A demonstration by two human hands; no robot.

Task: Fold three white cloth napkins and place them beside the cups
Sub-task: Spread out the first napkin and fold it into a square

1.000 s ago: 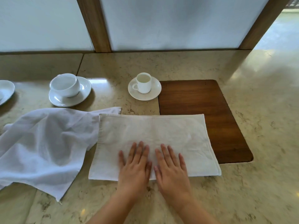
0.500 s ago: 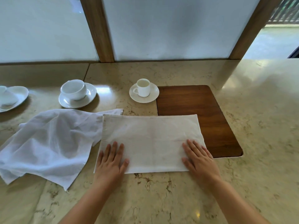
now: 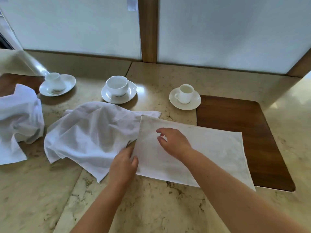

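A half-folded white napkin [image 3: 205, 153] lies flat on the marble counter, its right end over a wooden inlay [image 3: 239, 118]. My left hand [image 3: 123, 164] pinches its left edge, thumb on top. My right hand [image 3: 174, 142] hovers above the napkin's left part, near the far left corner, fingers loosely bent and holding nothing. A second napkin [image 3: 90, 135] lies crumpled just to the left, partly under the folded one. A third napkin [image 3: 18, 118] is bunched at the far left. Behind them stand three white cups on saucers: a small one [image 3: 185, 93], a wide one [image 3: 117, 84] and a tilted one [image 3: 54, 80].
The marble counter [image 3: 151, 207] runs up to a frosted panel wall with a wooden post [image 3: 149, 29]. Another wooden inlay [image 3: 8, 81] shows at the far left behind the bunched napkin.
Both hands left the napkin's near edge, where they lay flat and apart. The left now pinches the left edge; the right has crossed over to the left part. The view swung left.
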